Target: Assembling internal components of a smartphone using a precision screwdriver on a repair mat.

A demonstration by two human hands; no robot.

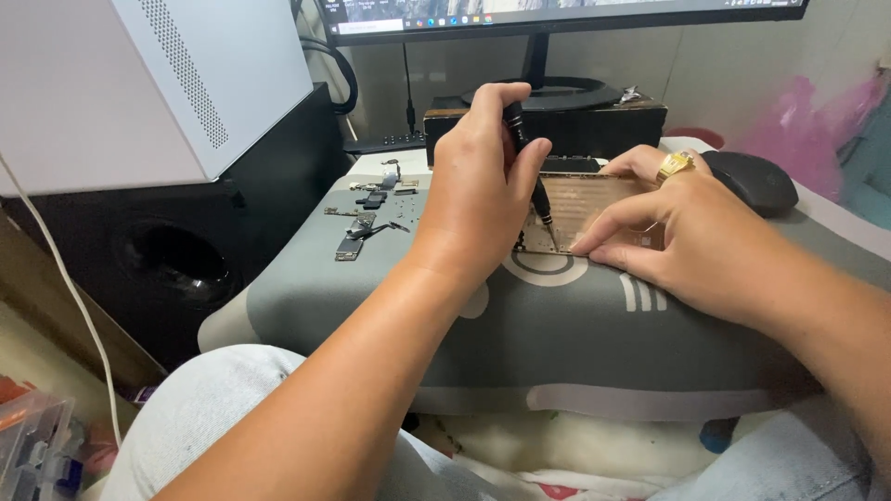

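Grey mat (557, 325) below a monitor (557, 19): left hand (478, 186) grips screwdriver (529, 167), right hand (677, 232) pins phone (580, 209).

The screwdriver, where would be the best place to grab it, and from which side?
Probably the black handle of the screwdriver, taken from the top and left, as the left hand does. It stands nearly upright, its thin tip down on the opened phone, which the right hand steadies, so only the thick top gives a firm grip.

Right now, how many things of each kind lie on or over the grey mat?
Hands: 2, left, right
Screwdriver: 1
Opened phone shell: 1
Computer mouse: 1
Groups of small removed parts: 1, pieces too small to count
Total: 6
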